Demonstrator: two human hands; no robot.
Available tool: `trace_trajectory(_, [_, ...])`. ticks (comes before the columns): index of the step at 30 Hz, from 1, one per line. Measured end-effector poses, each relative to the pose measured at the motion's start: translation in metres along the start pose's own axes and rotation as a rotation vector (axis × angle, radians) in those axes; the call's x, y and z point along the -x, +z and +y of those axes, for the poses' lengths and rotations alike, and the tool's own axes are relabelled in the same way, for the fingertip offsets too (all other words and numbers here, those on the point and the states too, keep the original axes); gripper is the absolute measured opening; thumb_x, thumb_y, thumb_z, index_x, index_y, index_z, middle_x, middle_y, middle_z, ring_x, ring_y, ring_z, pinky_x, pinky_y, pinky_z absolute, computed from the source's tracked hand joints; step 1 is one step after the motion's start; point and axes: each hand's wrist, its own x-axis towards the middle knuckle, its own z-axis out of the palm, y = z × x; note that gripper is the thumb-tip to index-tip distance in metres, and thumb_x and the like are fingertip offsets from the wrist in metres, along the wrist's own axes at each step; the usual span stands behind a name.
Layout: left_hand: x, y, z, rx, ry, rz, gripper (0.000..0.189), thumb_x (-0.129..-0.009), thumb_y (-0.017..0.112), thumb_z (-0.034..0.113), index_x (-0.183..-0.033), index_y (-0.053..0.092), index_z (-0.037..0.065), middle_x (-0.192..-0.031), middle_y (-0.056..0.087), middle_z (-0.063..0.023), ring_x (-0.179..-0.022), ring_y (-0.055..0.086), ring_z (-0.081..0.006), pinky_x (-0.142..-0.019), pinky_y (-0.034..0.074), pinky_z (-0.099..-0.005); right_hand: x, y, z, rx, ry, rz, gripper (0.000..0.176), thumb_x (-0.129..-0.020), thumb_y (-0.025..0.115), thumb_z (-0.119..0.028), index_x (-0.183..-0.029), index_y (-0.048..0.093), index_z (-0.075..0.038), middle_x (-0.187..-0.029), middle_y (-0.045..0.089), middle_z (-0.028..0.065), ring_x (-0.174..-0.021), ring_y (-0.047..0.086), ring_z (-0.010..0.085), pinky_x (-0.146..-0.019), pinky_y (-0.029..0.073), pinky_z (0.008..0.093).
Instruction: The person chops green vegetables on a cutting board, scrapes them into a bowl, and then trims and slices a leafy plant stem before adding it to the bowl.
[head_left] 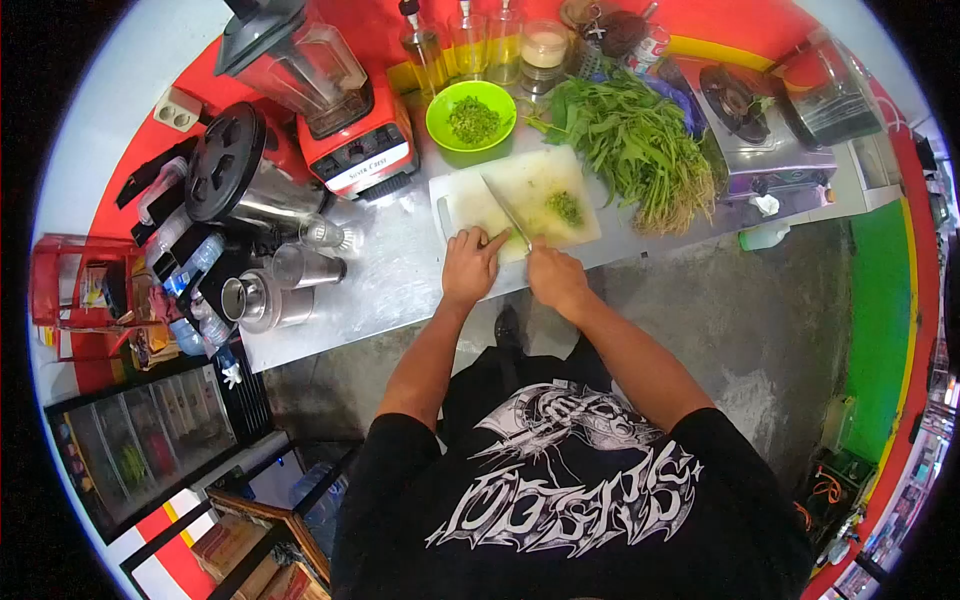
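Observation:
My right hand (556, 277) is wrapped round the handle of a kitchen knife (507, 212), whose blade slants away to the upper left over a white cutting board (465, 208). Beside it, my left hand (471, 264) rests at the board's near edge with fingers bent and drawn together close to the blade. Whatever those fingers press on is too small to make out. To the right of the blade lies a small heap of chopped greens (566, 207). Behind the board stands a lime-green bowl (446, 141) with more chopped greens (474, 121) inside.
A bunch of leafy greens with roots (640, 150) lies right of the board, near a gas stove (765, 150). Bottles (467, 42) line the back. On the left are a red blender (358, 150), a steel container (255, 185) and a clear cup (300, 266).

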Motion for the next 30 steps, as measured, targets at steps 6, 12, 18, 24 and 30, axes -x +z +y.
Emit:
trace_trajectory(6, [-0.001,0.0,0.009,0.027,-0.018,0.035,0.05,-0.081,0.063,0.008,-0.129,0.07,0.018,-0.092,0.05,-0.0072,-0.088,0.05,-0.0275,-0.076,0.039,-0.0409,0.012,0.023,0.006,-0.041,0.051,0.024,0.029,-0.098,0.049,-0.017,-0.118,0.048,0.004,-0.097,0.071,0.0295,-0.094,0.07,0.0474,-0.086,0.054,0.0553])
trace_trajectory(12, [0.002,0.003,0.009,-0.011,-0.021,0.025,0.048,-0.081,0.066,0.009,-0.128,0.072,0.018,-0.094,0.05,-0.0056,-0.091,0.05,-0.0255,-0.08,0.041,-0.0388,0.002,0.016,0.009,0.056,-0.082,0.061,0.032,-0.094,0.053,-0.013,-0.12,0.048,0.005,-0.097,0.071,0.0303,-0.091,0.071,0.0464,-0.082,0.054,0.057])
trace_trajectory(18, [0.0,0.002,0.009,0.032,0.002,0.074,0.047,-0.081,0.064,0.007,-0.126,0.072,0.016,-0.091,0.051,-0.0075,-0.087,0.051,-0.0274,-0.075,0.039,-0.0405,0.016,0.023,-0.008,0.053,0.035,0.012,0.03,-0.101,0.048,-0.018,-0.12,0.045,0.005,-0.094,0.072,0.0283,-0.091,0.072,0.0433,-0.082,0.056,0.0522])
trace_trajectory(24, [0.0,0.001,0.012,-0.01,-0.028,0.007,0.051,-0.079,0.064,0.008,-0.129,0.07,0.016,-0.095,0.052,-0.0064,-0.092,0.05,-0.0275,-0.078,0.04,-0.0403,0.009,0.028,0.004,0.014,-0.081,0.105,0.027,-0.1,0.044,-0.015,-0.117,0.047,0.005,-0.094,0.071,0.0287,-0.089,0.071,0.0459,-0.079,0.056,0.0527])
trace_trajectory(30, [-0.001,-0.004,0.011,-0.002,-0.022,0.0,0.044,-0.089,0.063,0.017,-0.133,0.068,0.019,-0.106,0.056,-0.0082,-0.102,0.05,-0.0293,-0.089,0.041,-0.0414,0.014,0.014,0.01,-0.059,0.127,0.098,0.034,-0.104,0.047,-0.026,-0.12,0.045,0.004,-0.093,0.07,0.0294,-0.087,0.07,0.0465,-0.079,0.055,0.0552])
